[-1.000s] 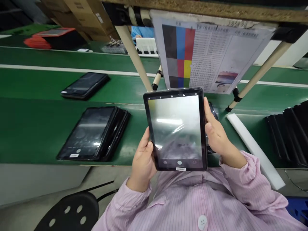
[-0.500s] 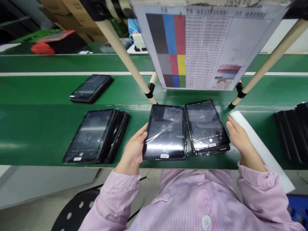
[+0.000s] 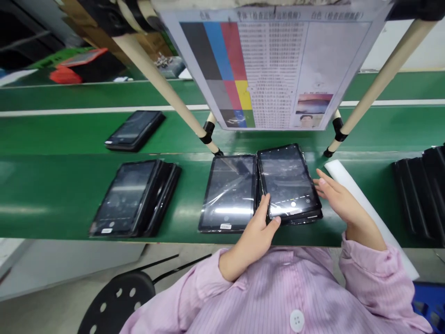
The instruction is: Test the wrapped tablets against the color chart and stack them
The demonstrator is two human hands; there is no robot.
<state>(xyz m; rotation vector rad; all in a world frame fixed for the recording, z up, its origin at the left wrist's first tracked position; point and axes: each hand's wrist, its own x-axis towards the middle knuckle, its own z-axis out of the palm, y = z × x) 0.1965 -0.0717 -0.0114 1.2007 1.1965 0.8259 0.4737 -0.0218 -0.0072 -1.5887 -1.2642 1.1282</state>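
Observation:
Two stacks of black tablets in clear film lie in front of me. The top tablet (image 3: 288,178) of the right stack is lit with a camera screen and sits slightly turned. At its near left corner is my left hand (image 3: 255,234), with the thumb on the front edge and fingers along the left side, closed on that corner. Just off its right edge, my right hand (image 3: 339,197) has its fingers stretched and apart, with nothing in it. Left of these lies another tablet (image 3: 227,190), its screen reflecting light and a small white label at its near edge.
More tablets (image 3: 127,197) are stacked to the left, others (image 3: 135,127) farther back. A white foam strip (image 3: 361,204) lies right of my right hand, beside black tablets (image 3: 417,195) standing in a row. A printed test chart (image 3: 271,74) hangs on a pipe frame (image 3: 160,88) over the green bench.
My left hand has let go of the left tablet's edge and moved right to the right stack's near left corner. My right hand stays by that stack, with its fingers more spread.

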